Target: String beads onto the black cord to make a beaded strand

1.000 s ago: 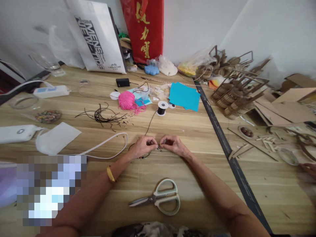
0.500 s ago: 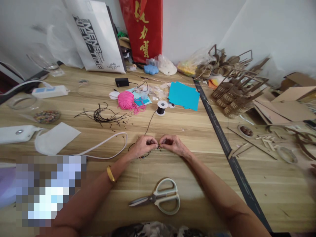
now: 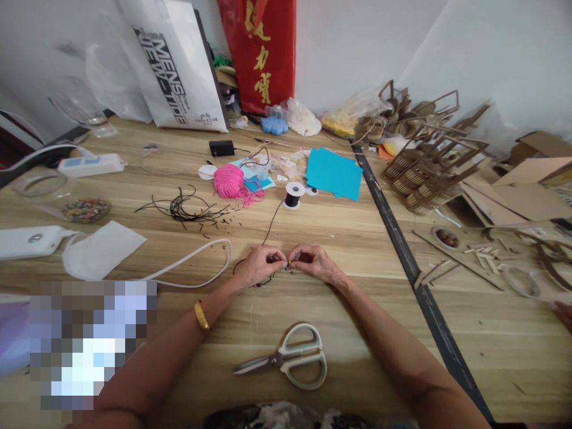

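My left hand [image 3: 263, 264] and my right hand [image 3: 311, 262] meet fingertip to fingertip over the middle of the table, both pinched. Between them is a small cluster of tiny beads [image 3: 289, 266] on black cord; the fingers partly hide it. From a white spool of black cord [image 3: 294, 196] a strand [image 3: 272, 223] runs down to behind my left hand. A few more beads [image 3: 258, 285] lie on the cord below that hand. Nearer to me, a pair of scissors [image 3: 286, 356] with white handles lies on the table.
Pink yarn [image 3: 229, 181], black cord pieces [image 3: 187, 208] and blue sheets [image 3: 334, 173] lie behind the hands. A glass jar of beads [image 3: 84, 210] lies at left. Woven baskets [image 3: 420, 179] and wood sticks [image 3: 482, 260] are at right, with another person's hand [image 3: 563, 314] at the edge.
Both my hands stay nearly in place, still pinching at the beads. At the right edge, the other person's hand has shifted slightly.
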`<state>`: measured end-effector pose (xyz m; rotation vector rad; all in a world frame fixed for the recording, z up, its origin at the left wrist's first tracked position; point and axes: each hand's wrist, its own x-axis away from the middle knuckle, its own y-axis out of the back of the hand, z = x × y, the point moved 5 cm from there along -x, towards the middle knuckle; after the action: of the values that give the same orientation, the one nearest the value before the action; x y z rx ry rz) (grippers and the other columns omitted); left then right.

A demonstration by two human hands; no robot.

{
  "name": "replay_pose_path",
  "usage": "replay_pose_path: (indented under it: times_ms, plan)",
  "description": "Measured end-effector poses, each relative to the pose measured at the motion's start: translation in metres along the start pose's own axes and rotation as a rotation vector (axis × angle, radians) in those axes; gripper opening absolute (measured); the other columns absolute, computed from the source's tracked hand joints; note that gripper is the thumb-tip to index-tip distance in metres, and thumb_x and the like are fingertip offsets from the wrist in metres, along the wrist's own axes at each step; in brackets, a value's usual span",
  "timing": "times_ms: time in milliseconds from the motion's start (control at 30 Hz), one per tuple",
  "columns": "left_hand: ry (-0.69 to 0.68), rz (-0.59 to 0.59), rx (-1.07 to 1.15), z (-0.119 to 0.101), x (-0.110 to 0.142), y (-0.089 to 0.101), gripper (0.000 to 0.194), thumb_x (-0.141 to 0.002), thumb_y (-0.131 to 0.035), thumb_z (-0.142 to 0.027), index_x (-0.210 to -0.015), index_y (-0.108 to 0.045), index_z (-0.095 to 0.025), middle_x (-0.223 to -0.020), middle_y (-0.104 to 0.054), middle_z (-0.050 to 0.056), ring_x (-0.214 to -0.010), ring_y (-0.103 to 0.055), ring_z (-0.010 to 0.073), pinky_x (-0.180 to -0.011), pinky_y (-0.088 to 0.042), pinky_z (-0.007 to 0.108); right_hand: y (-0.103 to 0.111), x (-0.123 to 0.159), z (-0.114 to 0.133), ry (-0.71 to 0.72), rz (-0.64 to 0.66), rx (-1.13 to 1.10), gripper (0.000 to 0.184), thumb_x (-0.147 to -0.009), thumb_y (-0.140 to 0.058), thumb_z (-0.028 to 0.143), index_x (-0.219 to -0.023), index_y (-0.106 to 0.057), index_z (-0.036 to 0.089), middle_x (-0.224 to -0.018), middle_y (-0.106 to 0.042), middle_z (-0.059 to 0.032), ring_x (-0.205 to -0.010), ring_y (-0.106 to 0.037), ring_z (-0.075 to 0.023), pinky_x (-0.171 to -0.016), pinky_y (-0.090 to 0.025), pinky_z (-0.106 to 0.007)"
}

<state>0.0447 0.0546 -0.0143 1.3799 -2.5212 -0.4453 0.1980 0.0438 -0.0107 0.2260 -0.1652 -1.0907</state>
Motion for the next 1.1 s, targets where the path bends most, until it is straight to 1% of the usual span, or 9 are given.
replay_pose_path:
  times_ms: [233, 567, 667, 800, 867, 967, 1100]
  plan:
    - [-0.008, -0.008, 0.009, -0.002, 0.0, 0.001, 0.017, -0.077, -0.06, -0.028, -0.077, -0.068, -0.014, -0.069, -0.065, 0.002, -0.064, -0.056, 0.012, -0.061, -0.043, 0.021, 0.001, 0.0, 0.005, 0.036, -0.034, 0.027, 0.028, -0.078, -0.068, 0.041, -0.08, -0.065, 0.013, -0.068, -0.062, -0.0011, -0.059, -0.052, -0.0091, -0.055, -0.04, -0.02]
    - [0.017, -0.007, 0.047, 0.0, -0.001, 0.0, 0.015, -0.076, -0.061, -0.027, -0.076, -0.067, -0.012, -0.069, -0.065, 0.002, -0.064, -0.057, 0.0117, -0.061, -0.043, 0.021, 0.002, 0.0, 0.006, 0.045, -0.04, 0.043, 0.03, -0.078, -0.067, 0.043, -0.077, -0.065, 0.013, -0.069, -0.063, -0.0022, -0.061, -0.054, -0.0107, -0.057, -0.041, -0.021]
    - [0.017, -0.017, 0.081, 0.0, -0.001, 0.0, 0.015, -0.075, -0.062, -0.026, -0.079, -0.065, -0.012, -0.069, -0.064, 0.003, -0.064, -0.056, 0.0113, -0.06, -0.043, 0.021, 0.002, 0.0, 0.009, 0.053, -0.038, 0.059, 0.03, -0.08, -0.065, 0.042, -0.078, -0.065, 0.013, -0.068, -0.062, -0.0019, -0.062, -0.053, -0.0107, -0.058, -0.041, -0.021]
    - [-0.01, -0.024, 0.158, -0.002, -0.001, 0.002, 0.016, -0.077, -0.061, -0.025, -0.086, -0.064, -0.012, -0.076, -0.066, 0.004, -0.069, -0.059, 0.0124, -0.064, -0.045, 0.022, 0.002, 0.001, 0.011, 0.051, -0.046, 0.074, 0.027, -0.082, -0.062, 0.04, -0.08, -0.065, 0.013, -0.069, -0.061, -0.0016, -0.062, -0.052, -0.0105, -0.058, -0.04, -0.021]
    - [-0.013, -0.011, 0.176, -0.004, -0.001, 0.002, 0.018, -0.078, -0.06, -0.027, -0.087, -0.064, -0.012, -0.078, -0.067, 0.005, -0.07, -0.06, 0.0128, -0.065, -0.046, 0.023, 0.002, 0.001, 0.01, 0.051, -0.051, 0.066, 0.027, -0.083, -0.062, 0.04, -0.08, -0.065, 0.013, -0.069, -0.061, -0.0018, -0.063, -0.052, -0.0109, -0.059, -0.04, -0.021]
    - [-0.004, -0.004, 0.192, -0.002, -0.001, 0.001, 0.021, -0.076, -0.064, -0.029, -0.087, -0.064, -0.012, -0.081, -0.067, 0.006, -0.074, -0.061, 0.0138, -0.068, -0.047, 0.024, 0.001, 0.001, 0.011, 0.066, -0.045, 0.036, 0.026, -0.082, -0.062, 0.039, -0.081, -0.065, 0.013, -0.071, -0.061, -0.0023, -0.065, -0.053, -0.0117, -0.062, -0.041, -0.022]
    - [0.01, -0.004, 0.168, 0.003, -0.003, -0.001, 0.018, -0.073, -0.065, -0.026, -0.084, -0.064, -0.012, -0.076, -0.066, 0.005, -0.071, -0.06, 0.013, -0.067, -0.047, 0.023, 0.001, 0.001, 0.011, 0.065, -0.048, 0.007, 0.027, -0.082, -0.063, 0.039, -0.08, -0.065, 0.013, -0.071, -0.061, -0.0025, -0.066, -0.053, -0.0117, -0.062, -0.041, -0.022]
